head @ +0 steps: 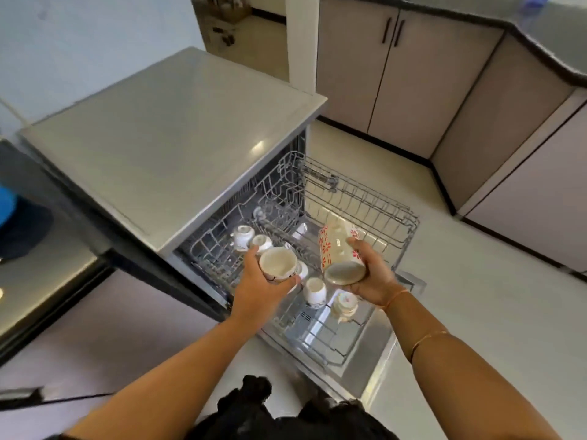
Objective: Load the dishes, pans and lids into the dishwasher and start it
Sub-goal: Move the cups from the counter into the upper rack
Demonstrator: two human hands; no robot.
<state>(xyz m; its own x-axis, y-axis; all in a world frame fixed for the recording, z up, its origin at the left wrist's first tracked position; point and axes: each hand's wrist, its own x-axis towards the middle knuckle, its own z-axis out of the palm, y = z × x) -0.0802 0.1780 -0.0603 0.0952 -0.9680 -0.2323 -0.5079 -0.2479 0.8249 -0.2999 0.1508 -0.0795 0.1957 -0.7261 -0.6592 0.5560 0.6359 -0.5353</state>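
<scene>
The dishwasher (178, 128) stands open with its wire upper rack (374, 201) pulled out over the lowered door (378, 350). My left hand (257, 287) grips a cream cup (277, 263) with a dark twig pattern, bottom towards me, above the rack. My right hand (371, 274) holds a tall white mug with red flowers (338, 255), tilted with its base towards me. Several small white cups sit upside down in the rack, among them a cup at the back left (243, 237), a cup near the front (314, 292) and a cup beside it (344, 304).
Beige cabinets (413, 74) under a dark worktop (546, 36) run along the back and right. A dark counter (41, 255) with a blue object lies at the left. Pale floor (476, 312) spreads to the right of the dishwasher door.
</scene>
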